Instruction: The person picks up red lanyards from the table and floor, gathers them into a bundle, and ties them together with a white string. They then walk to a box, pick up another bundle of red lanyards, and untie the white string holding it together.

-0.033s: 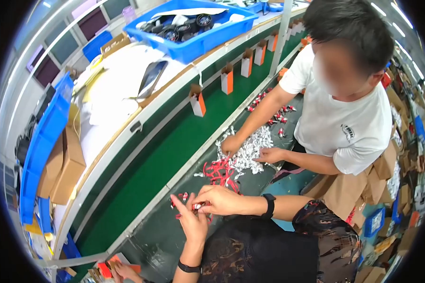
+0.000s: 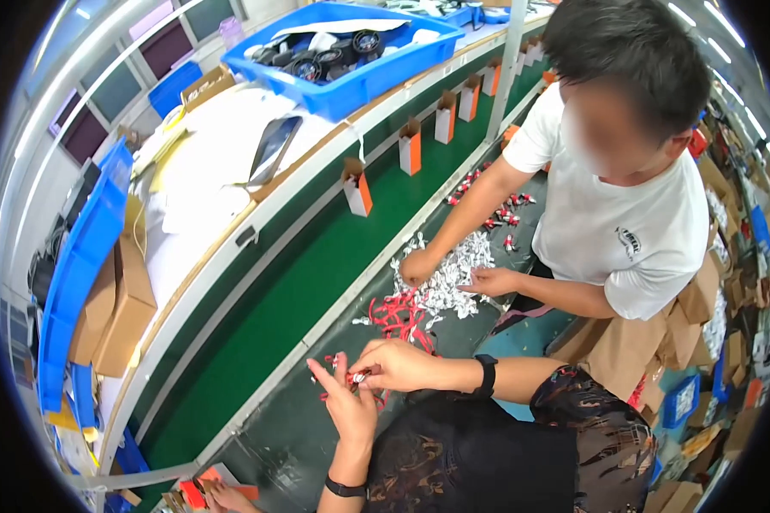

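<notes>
The red-and-white piece [image 2: 357, 376] is at the lower centre of the frame, where my two hands meet. My right hand [image 2: 395, 364] is closed to a pinch, thumb and fingertips on the piece. My left hand [image 2: 352, 412] is partly open, fingers spread and pointing up-left, with the piece against them; I cannot tell how firmly they grip, or what the palm holds. Red bits show beside the left fingers; their attachment is hidden.

Step in hand, in my judgement: fingertip work on this one piece. The next move calls for a steady left hand and a fine right pinch.

Just above my hands, red cords [image 2: 396, 318] lie loose on the dark work surface [image 2: 269, 432]. Beyond them, at centre, is a heap of white pieces [image 2: 464, 263], with a co-worker's hands at it. The green belt [image 2: 257, 312] runs diagonally alongside, bearing orange-and-white cartons [image 2: 358, 195]. A blue tray [image 2: 338, 96] of dark parts sits at upper centre-left.
</notes>
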`<state>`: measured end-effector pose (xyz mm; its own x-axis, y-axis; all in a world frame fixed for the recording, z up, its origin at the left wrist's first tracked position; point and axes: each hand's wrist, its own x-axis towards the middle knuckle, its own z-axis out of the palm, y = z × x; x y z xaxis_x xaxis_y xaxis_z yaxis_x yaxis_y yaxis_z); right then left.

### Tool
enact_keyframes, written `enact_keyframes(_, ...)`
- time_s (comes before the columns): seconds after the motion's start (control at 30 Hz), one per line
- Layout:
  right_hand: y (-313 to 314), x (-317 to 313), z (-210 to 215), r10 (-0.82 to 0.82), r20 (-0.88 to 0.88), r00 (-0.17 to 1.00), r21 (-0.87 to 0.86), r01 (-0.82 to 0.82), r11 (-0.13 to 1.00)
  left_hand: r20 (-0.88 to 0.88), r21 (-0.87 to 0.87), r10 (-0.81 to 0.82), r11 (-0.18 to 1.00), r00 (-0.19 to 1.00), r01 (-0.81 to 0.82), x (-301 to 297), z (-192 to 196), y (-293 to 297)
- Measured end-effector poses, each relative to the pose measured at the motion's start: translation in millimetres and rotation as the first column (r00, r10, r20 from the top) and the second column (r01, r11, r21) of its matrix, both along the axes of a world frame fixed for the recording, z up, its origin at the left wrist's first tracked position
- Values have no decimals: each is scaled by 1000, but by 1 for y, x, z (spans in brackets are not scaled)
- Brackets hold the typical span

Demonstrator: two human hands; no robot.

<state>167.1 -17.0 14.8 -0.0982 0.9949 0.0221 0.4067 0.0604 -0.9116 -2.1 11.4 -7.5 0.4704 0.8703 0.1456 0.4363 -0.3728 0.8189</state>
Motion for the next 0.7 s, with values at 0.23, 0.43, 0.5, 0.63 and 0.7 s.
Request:
enact_keyframes(0.23,-1,-3,-41,-203,-304,931,44,227,973,4,66,-100,993,995,99,20,-1,-20)
enact_keyframes(0.43,64,81,-84,-396,-455,798,-48,422,905,-35,-42,-96,995,995,94,23,-12,-10)
enact_keyframes(0.5,102,140,-121,-589,-488,645,35,688,725,-109,-116,-132,986,985,119,6,-30,-5)
enact_keyframes(0.63,155,284,-117,-892,-305,334,167,941,295,-196,-189,-170,973,966,133,-28,-89,-10)
enact_keyframes(0.7,178,323,-80,-911,-336,239,301,944,137,-237,-198,-166,973,957,120,-44,-102,-10)
